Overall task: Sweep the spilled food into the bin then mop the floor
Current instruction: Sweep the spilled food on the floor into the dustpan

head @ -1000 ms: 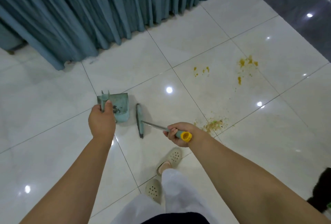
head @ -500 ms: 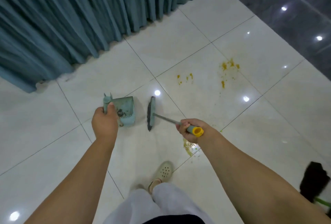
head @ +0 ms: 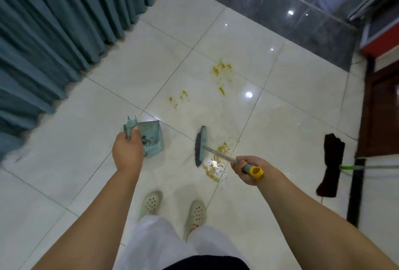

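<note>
My left hand (head: 127, 152) grips the upright handle of a teal dustpan (head: 151, 138), which rests on the white tiles with dark debris inside. My right hand (head: 248, 169) holds the yellow-capped handle of a small broom (head: 200, 146); its teal head stands on the floor between the dustpan and a pile of crumbly food (head: 214, 167). Farther away lie yellow food smears (head: 221, 71) and a smaller yellow patch (head: 179, 99).
A teal curtain (head: 64, 21) hangs along the left. A mop (head: 330, 166) with a dark head and green neck lies on the floor at the right, beside a dark wooden door (head: 380, 107). Dark grey tiles (head: 280, 10) lie beyond. My feet (head: 172, 207) stand below the broom.
The view has swung right, bringing the mop and door into sight. The broom head now sits left of the crumb pile, which shows fully in front of my right hand.
</note>
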`<action>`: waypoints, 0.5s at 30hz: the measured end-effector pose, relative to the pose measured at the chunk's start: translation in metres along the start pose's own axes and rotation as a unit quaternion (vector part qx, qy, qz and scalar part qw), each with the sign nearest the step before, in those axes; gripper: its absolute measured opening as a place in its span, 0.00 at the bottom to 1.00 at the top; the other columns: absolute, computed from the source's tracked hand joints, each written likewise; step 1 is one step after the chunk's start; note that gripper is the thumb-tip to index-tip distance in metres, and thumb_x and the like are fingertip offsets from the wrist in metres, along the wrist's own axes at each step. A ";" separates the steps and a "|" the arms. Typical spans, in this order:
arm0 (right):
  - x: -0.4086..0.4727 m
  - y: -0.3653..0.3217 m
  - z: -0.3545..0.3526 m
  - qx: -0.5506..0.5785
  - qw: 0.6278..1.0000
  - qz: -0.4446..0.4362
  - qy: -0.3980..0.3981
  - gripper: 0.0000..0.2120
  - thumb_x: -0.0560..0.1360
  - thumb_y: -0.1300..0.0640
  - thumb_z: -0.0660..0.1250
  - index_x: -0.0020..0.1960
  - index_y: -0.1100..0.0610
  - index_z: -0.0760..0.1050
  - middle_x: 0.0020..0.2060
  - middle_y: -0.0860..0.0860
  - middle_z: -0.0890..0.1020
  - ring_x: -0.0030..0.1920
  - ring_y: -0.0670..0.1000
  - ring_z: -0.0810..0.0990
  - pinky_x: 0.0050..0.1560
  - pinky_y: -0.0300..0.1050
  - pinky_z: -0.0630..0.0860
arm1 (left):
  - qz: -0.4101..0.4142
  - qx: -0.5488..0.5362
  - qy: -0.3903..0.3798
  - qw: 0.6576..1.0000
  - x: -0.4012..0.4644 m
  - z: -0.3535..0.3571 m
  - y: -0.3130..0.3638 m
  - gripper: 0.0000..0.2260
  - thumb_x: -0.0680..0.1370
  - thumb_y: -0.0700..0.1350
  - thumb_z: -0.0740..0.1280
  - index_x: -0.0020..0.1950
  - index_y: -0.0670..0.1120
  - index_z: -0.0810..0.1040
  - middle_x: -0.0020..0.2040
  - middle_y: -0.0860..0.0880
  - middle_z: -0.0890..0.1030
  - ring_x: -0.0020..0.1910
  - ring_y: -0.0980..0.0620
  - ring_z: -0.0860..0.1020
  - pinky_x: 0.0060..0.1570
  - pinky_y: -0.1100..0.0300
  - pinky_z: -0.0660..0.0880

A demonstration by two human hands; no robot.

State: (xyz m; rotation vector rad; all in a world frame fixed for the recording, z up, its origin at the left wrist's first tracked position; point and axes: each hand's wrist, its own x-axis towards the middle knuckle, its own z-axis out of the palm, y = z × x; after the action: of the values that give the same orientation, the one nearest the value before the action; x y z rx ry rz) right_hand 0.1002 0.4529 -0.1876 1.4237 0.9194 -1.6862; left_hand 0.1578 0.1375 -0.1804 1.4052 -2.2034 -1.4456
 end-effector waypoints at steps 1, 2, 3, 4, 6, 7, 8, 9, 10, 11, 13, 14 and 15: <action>0.000 0.004 -0.003 0.014 1.000 0.000 0.007 0.06 0.80 0.63 0.59 0.49 0.67 0.68 0.36 0.56 0.70 0.14 0.47 0.68 0.14 0.33 0.67 | 0.005 0.002 -0.013 1.000 0.004 -0.001 0.002 0.19 0.80 0.54 0.59 0.48 0.37 0.75 0.41 0.42 0.77 0.40 0.44 0.75 0.37 0.58 0.67; 0.000 0.008 -0.005 0.022 1.000 0.001 0.014 0.06 0.80 0.63 0.60 0.49 0.67 0.68 0.36 0.56 0.70 0.14 0.47 0.68 0.14 0.33 0.68 | 0.010 0.004 -0.026 1.000 0.009 -0.003 0.003 0.19 0.80 0.54 0.60 0.47 0.37 0.75 0.41 0.42 0.77 0.39 0.44 0.75 0.36 0.58 0.67; -0.001 0.013 -0.005 0.025 0.999 0.001 0.020 0.06 0.79 0.63 0.59 0.48 0.67 0.69 0.36 0.56 0.70 0.13 0.47 0.68 0.14 0.33 0.67 | 0.014 0.005 -0.037 0.999 0.015 -0.005 0.004 0.18 0.80 0.54 0.60 0.47 0.38 0.74 0.40 0.43 0.76 0.39 0.45 0.74 0.36 0.58 0.67; -0.002 0.018 -0.004 0.027 0.999 0.001 0.023 0.06 0.80 0.63 0.59 0.47 0.67 0.69 0.35 0.56 0.70 0.13 0.47 0.68 0.14 0.33 0.67 | 0.018 0.005 -0.046 0.999 0.020 -0.008 0.005 0.18 0.80 0.54 0.60 0.46 0.38 0.74 0.40 0.43 0.76 0.38 0.45 0.74 0.35 0.58 0.67; -0.005 0.028 0.001 0.035 0.999 -0.003 0.020 0.06 0.80 0.64 0.57 0.47 0.67 0.68 0.35 0.56 0.70 0.13 0.47 0.68 0.14 0.32 0.67 | 0.024 0.003 -0.064 0.998 0.032 -0.013 0.008 0.18 0.80 0.54 0.60 0.47 0.39 0.74 0.40 0.43 0.76 0.38 0.45 0.74 0.36 0.58 0.68; -0.007 0.033 0.007 0.034 0.999 -0.006 0.019 0.06 0.80 0.64 0.57 0.47 0.67 0.68 0.35 0.56 0.70 0.13 0.47 0.68 0.14 0.32 0.67 | 0.027 0.004 -0.071 0.997 0.038 -0.016 0.009 0.18 0.80 0.54 0.60 0.47 0.39 0.74 0.39 0.43 0.77 0.38 0.45 0.75 0.37 0.57 0.69; -0.009 0.037 0.013 0.029 0.999 -0.010 0.019 0.05 0.80 0.64 0.57 0.48 0.66 0.68 0.35 0.57 0.71 0.13 0.47 0.68 0.14 0.32 0.67 | 0.031 0.006 -0.078 0.996 0.044 -0.019 0.011 0.18 0.80 0.54 0.60 0.46 0.39 0.74 0.39 0.43 0.77 0.38 0.45 0.75 0.38 0.57 0.70; -0.011 0.042 0.021 0.022 0.999 -0.014 0.018 0.04 0.79 0.65 0.57 0.49 0.66 0.67 0.35 0.58 0.71 0.13 0.47 0.67 0.14 0.32 0.67 | 0.034 0.007 -0.084 0.996 0.049 -0.022 0.014 0.18 0.79 0.54 0.60 0.45 0.39 0.74 0.39 0.43 0.76 0.38 0.45 0.75 0.38 0.55 0.71; -0.012 0.047 0.030 0.018 1.000 -0.017 0.015 0.03 0.79 0.65 0.58 0.49 0.65 0.67 0.36 0.59 0.71 0.13 0.47 0.67 0.14 0.32 0.67 | 0.038 0.008 -0.089 0.995 0.054 -0.025 0.017 0.18 0.79 0.54 0.60 0.45 0.39 0.74 0.38 0.43 0.76 0.38 0.44 0.75 0.39 0.54 0.71; -0.013 0.052 0.039 0.020 1.000 -0.019 0.011 0.02 0.79 0.65 0.58 0.49 0.65 0.67 0.36 0.60 0.71 0.13 0.47 0.67 0.14 0.33 0.67 | 0.041 0.010 -0.093 0.995 0.059 -0.029 0.019 0.18 0.79 0.55 0.60 0.44 0.40 0.73 0.38 0.42 0.76 0.38 0.44 0.75 0.40 0.53 0.72; -0.012 0.061 0.057 0.033 0.999 -0.020 -0.002 0.02 0.79 0.65 0.58 0.51 0.65 0.67 0.36 0.60 0.71 0.14 0.47 0.67 0.14 0.33 0.68 | 0.047 0.014 -0.100 0.994 0.070 -0.035 0.024 0.18 0.79 0.56 0.60 0.44 0.40 0.74 0.39 0.42 0.77 0.38 0.44 0.75 0.41 0.52 0.74; -0.011 0.066 0.065 0.037 0.999 -0.018 -0.011 0.03 0.80 0.65 0.58 0.52 0.64 0.66 0.36 0.60 0.71 0.14 0.47 0.68 0.14 0.33 0.68 | 0.049 0.015 -0.103 0.993 0.075 -0.037 0.027 0.19 0.79 0.56 0.60 0.44 0.40 0.74 0.39 0.42 0.77 0.38 0.45 0.75 0.41 0.52 0.74; -0.009 0.069 0.073 0.040 0.999 -0.017 -0.021 0.04 0.80 0.64 0.58 0.54 0.64 0.66 0.36 0.60 0.71 0.14 0.47 0.68 0.14 0.33 0.68 | 0.051 0.018 -0.106 0.993 0.079 -0.039 0.029 0.19 0.79 0.56 0.60 0.44 0.40 0.74 0.39 0.42 0.77 0.38 0.45 0.75 0.40 0.53 0.73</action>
State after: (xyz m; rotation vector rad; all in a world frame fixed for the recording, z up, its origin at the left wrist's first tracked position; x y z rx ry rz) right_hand 0.1281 0.3563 -0.1738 1.4278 0.8658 -1.7882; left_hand 0.1189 0.0544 -0.1642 1.1775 -2.3990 -1.5930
